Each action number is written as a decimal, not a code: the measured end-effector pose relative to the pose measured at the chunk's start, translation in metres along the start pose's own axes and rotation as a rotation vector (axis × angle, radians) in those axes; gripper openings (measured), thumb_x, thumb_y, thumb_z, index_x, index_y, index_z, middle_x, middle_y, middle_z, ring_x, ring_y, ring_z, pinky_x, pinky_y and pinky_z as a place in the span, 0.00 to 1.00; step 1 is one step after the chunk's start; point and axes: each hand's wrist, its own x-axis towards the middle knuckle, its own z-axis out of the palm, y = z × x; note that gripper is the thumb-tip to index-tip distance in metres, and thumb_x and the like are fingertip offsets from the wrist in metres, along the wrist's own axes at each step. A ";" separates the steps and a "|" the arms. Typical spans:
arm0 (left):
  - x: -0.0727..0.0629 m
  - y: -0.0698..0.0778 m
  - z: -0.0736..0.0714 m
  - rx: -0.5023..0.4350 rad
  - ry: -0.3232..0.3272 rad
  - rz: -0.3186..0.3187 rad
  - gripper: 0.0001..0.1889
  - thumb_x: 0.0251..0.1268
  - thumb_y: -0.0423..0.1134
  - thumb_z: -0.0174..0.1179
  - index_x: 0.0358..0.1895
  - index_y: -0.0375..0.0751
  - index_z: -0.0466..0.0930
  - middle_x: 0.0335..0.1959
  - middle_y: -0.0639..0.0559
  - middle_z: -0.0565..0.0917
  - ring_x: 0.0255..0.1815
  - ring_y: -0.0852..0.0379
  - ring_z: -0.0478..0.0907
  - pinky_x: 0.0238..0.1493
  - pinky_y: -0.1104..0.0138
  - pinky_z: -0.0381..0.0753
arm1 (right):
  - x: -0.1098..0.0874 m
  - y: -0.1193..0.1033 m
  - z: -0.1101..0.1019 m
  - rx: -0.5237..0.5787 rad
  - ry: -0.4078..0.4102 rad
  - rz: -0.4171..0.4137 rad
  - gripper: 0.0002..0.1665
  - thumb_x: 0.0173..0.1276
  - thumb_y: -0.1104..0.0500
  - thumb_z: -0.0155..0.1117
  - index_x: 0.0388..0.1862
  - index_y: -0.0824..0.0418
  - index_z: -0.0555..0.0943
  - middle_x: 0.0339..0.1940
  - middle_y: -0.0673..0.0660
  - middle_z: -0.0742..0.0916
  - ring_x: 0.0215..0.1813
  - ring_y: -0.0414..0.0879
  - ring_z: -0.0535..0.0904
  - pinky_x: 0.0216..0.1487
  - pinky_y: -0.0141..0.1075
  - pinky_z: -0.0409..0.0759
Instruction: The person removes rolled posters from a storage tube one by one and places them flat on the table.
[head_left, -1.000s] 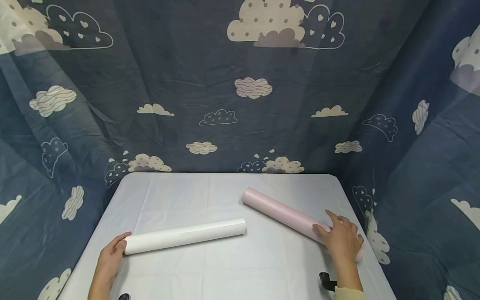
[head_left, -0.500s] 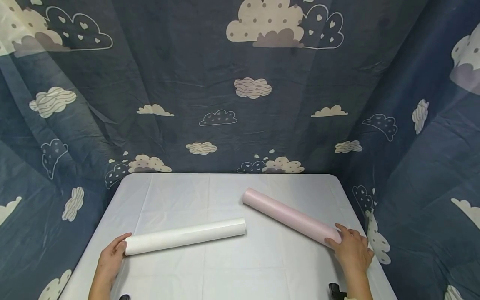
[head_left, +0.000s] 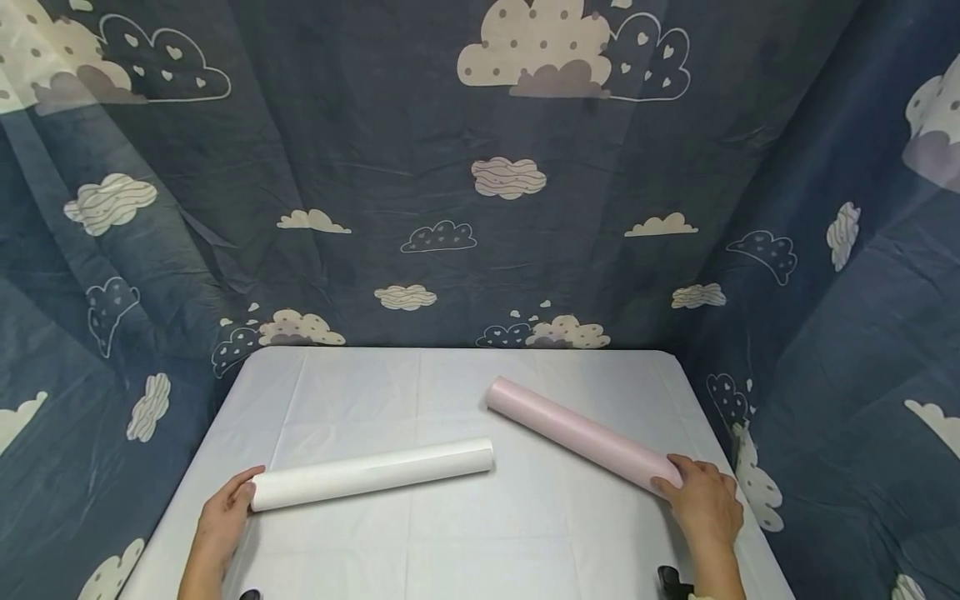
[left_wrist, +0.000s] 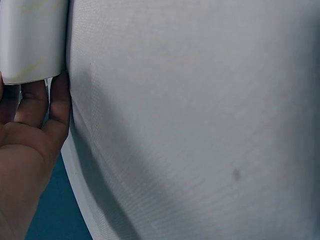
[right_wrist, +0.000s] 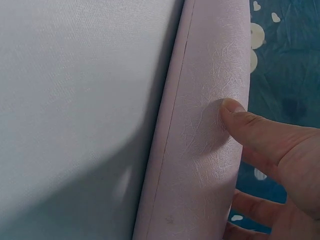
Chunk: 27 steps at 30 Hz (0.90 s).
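Two long rolls of wallpaper lie on the table. The white roll (head_left: 375,475) is at the left, smooth, with its right end pointing slightly away. My left hand (head_left: 223,512) holds its left end, with fingers at the end's edge in the left wrist view. The pink roll (head_left: 577,433), finely textured with a lengthwise edge line in the right wrist view, slants from back centre toward the front right. My right hand (head_left: 705,504) grips its near right end, the thumb (right_wrist: 232,107) on top and the other fingers around the far side, partly hidden.
A white cloth covers the table (head_left: 480,542). Dark blue curtains (head_left: 360,150) with cloud prints hang behind and at both sides. Black wrist-camera parts (head_left: 671,583) show near the front edge by the right wrist.
My right hand slid along the pink roll toward its near right end, then its fingers drew in around it. The left hand and both rolls stayed in place.
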 end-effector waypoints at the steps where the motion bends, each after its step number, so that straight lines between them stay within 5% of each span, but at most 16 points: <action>1: 0.000 0.000 0.000 -0.001 -0.001 0.001 0.28 0.90 0.51 0.39 0.82 0.44 0.65 0.81 0.34 0.68 0.77 0.39 0.70 0.52 0.73 0.79 | 0.001 0.000 0.000 -0.001 0.001 -0.003 0.39 0.65 0.48 0.77 0.72 0.60 0.77 0.70 0.77 0.75 0.70 0.78 0.65 0.62 0.74 0.71; 11: 0.000 0.001 0.000 -0.011 -0.005 0.000 0.28 0.90 0.52 0.38 0.83 0.44 0.63 0.81 0.33 0.66 0.77 0.38 0.68 0.70 0.47 0.74 | 0.009 -0.013 0.006 0.024 0.044 -0.039 0.36 0.65 0.52 0.78 0.70 0.61 0.78 0.70 0.76 0.76 0.72 0.78 0.63 0.64 0.75 0.70; 19: 0.001 0.000 0.000 0.000 0.005 -0.004 0.27 0.90 0.51 0.39 0.82 0.45 0.65 0.80 0.35 0.69 0.75 0.41 0.71 0.48 0.77 0.77 | 0.024 -0.023 0.017 0.053 0.085 -0.090 0.35 0.64 0.55 0.78 0.69 0.62 0.79 0.70 0.76 0.76 0.73 0.77 0.63 0.68 0.74 0.66; 23: 0.000 0.001 0.000 -0.006 -0.003 -0.003 0.28 0.90 0.52 0.39 0.82 0.44 0.64 0.81 0.34 0.68 0.76 0.39 0.70 0.64 0.60 0.80 | 0.031 -0.030 0.022 0.077 0.100 -0.118 0.34 0.65 0.56 0.78 0.69 0.62 0.80 0.69 0.75 0.76 0.72 0.77 0.64 0.67 0.74 0.67; 27: -0.001 0.002 -0.001 -0.016 -0.013 0.001 0.29 0.90 0.51 0.38 0.83 0.43 0.63 0.81 0.33 0.66 0.78 0.37 0.68 0.74 0.44 0.72 | 0.038 -0.038 0.023 0.085 0.104 -0.146 0.34 0.66 0.57 0.78 0.69 0.62 0.80 0.70 0.75 0.76 0.73 0.77 0.63 0.67 0.74 0.67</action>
